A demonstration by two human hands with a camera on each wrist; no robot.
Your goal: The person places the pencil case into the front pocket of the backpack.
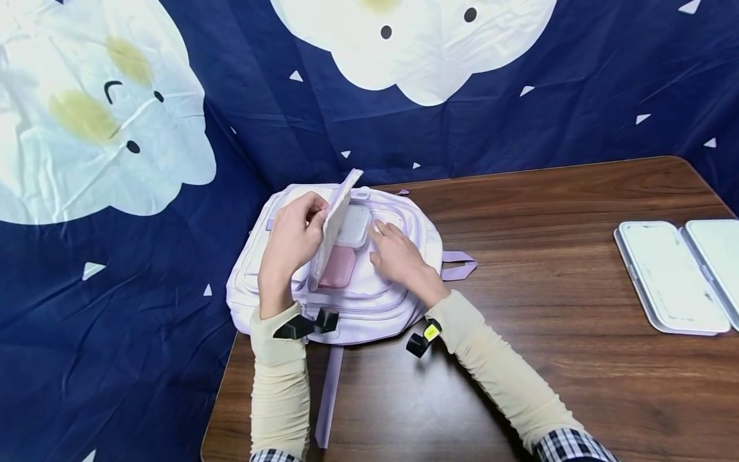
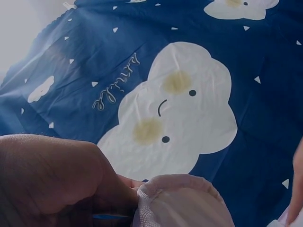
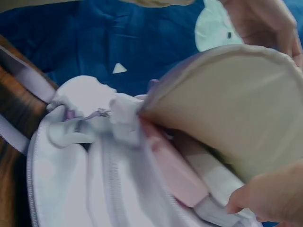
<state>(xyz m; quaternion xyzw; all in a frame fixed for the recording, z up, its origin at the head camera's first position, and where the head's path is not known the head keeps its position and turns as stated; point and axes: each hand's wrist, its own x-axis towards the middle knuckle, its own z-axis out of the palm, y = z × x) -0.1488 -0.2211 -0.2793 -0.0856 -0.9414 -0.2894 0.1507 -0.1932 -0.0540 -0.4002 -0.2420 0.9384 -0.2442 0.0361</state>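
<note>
A pale lilac backpack (image 1: 369, 328) lies on the table with its front pocket unzipped. My left hand (image 1: 296, 231) pinches the edge of the pocket flap (image 1: 331, 240) between thumb and fingers and holds it raised; the flap's beige lining (image 3: 227, 104) faces the right wrist view. Inside the pocket sit a white rounded case (image 1: 356, 226) and, nearer me, a pink case (image 1: 339, 267), both partly hidden by the flap. My right hand (image 1: 399, 258) is over the pocket, fingers spread loosely, with the fingertips close beside the white case.
An opened white hinged case (image 1: 672, 276) lies at the table's right side. Lilac straps (image 1: 330, 398) stretch from the bag toward me and to its right (image 1: 460, 265). A dark blue cloth (image 1: 519, 141) with white clouds hangs behind the wooden table (image 1: 554, 308).
</note>
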